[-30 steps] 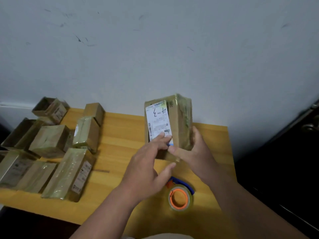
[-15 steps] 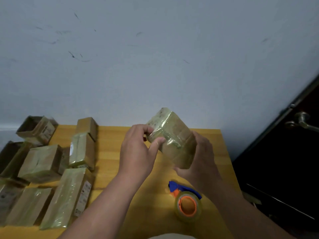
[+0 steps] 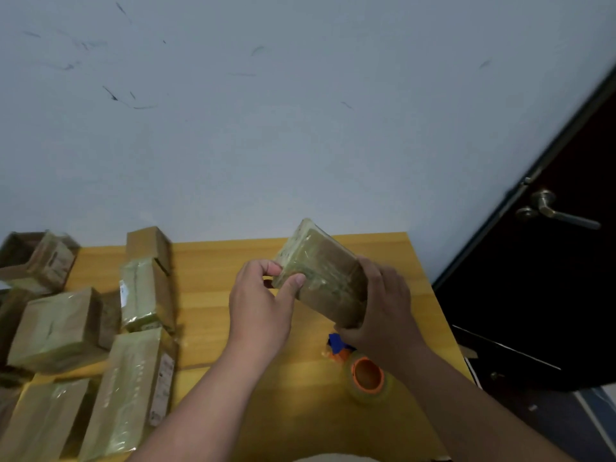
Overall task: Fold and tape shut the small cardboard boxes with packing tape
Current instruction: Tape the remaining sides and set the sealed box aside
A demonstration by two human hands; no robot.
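A small cardboard box wrapped in glossy clear tape is held tilted above the yellow table. My right hand grips its right and lower end, fingers curled round it. My left hand pinches the box's near left corner between thumb and fingers. A roll of clear packing tape with an orange core lies on the table below my right wrist, a blue and orange dispenser part beside it.
Several taped boxes lie crowded on the table's left side, with an open box at the far left and a plain brown one by the wall. A dark door with a lever handle stands to the right.
The box was upright with its white label facing me; it has been turned and tilted so the label is hidden. My left hand moved up from its lower edge to its left corner.
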